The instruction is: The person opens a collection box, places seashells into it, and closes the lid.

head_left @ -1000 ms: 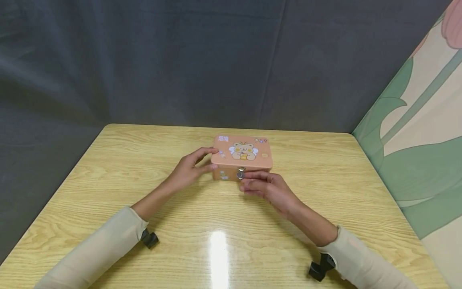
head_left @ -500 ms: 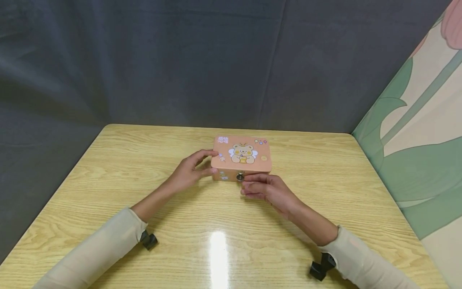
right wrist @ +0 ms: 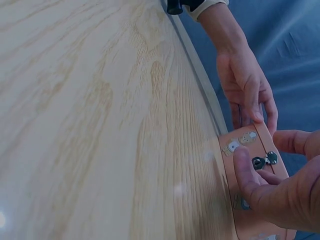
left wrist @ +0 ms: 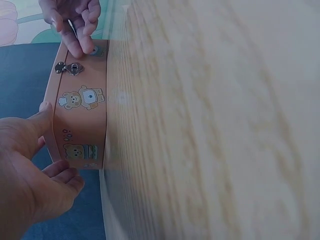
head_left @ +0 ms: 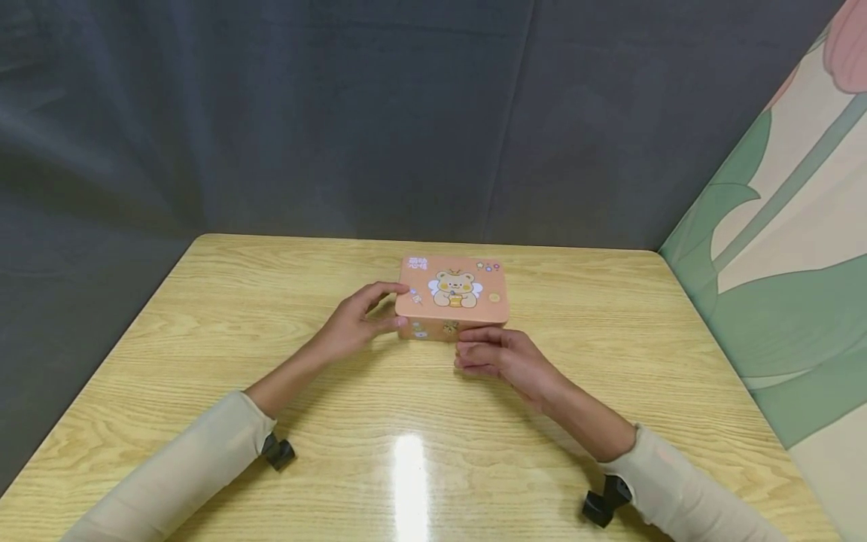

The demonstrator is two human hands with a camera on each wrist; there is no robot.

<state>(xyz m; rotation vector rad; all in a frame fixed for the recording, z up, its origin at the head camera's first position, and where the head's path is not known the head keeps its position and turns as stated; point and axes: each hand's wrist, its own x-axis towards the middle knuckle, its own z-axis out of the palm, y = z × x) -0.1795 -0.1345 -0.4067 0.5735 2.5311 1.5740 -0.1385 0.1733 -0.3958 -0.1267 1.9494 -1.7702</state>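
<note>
A small orange box (head_left: 467,301) with a cartoon bear on its lid rests on the table. A metal latch (left wrist: 74,68) sits on its front face, across the seam under the lid. My left hand (head_left: 352,320) grips the box's left end, index fingertip on the lid and thumb at the front edge. At the front right, my right hand (head_left: 504,357) has its fingertips against the front face beside the latch. In the right wrist view its thumb (right wrist: 245,170) reaches close to the latch. The lid lies level on the box, and part of the front is hidden behind the right fingers.
The wooden table (head_left: 325,467) stretches around the box. Behind it hangs a dark curtain (head_left: 352,120). A floral panel (head_left: 799,301) stands along the right side. Black wrist devices (head_left: 278,452) hang under both sleeves.
The lid's front edge has come slightly lower, so less of the front face shows. The latch no longer shows its bright round face. Right fingers shifted slightly right and down; left hand almost unmoved.
</note>
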